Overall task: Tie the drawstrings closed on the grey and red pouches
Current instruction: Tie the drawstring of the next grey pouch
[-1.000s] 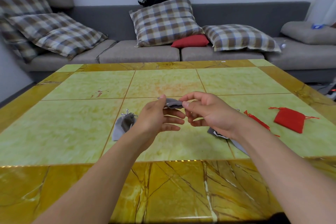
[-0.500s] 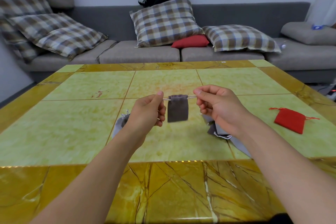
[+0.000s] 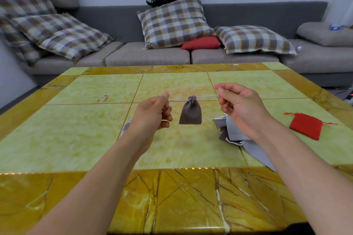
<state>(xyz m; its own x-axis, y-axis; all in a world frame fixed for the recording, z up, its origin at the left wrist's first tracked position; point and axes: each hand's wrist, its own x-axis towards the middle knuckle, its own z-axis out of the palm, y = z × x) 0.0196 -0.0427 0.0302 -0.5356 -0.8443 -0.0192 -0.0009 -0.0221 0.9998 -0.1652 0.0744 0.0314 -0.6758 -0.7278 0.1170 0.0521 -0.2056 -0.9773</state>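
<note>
The left hand (image 3: 152, 114) has a narrow grip, thumb and forefinger pinching the left end of a pale drawstring (image 3: 176, 100), with the other fingers curled under. The right hand (image 3: 241, 108) pinches the right end of the same cord in a like narrow grip. The cord runs taut and nearly level between the two hands, and from its middle hangs a grey pouch (image 3: 190, 113), its neck gathered shut into a small ruffle at the cord. The pouch hangs upright in the air above the bench (image 3: 76, 129), between the hands and touching neither. Under the right wrist lies a pile of grey pouches (image 3: 232, 131), flat on the bench with white cords showing at their edges. Behind the left hand, a bit of another grey pouch (image 3: 126, 127) shows on the bench, mostly hidden. To the right, well apart from the pile, a red pouch (image 3: 305, 126) lies flat with its red cords spread to either side. Beyond the far edge of the bench stands a grey sofa (image 3: 149, 55) with checked cushions (image 3: 174, 23) and a red cushion (image 3: 201, 43).
</note>
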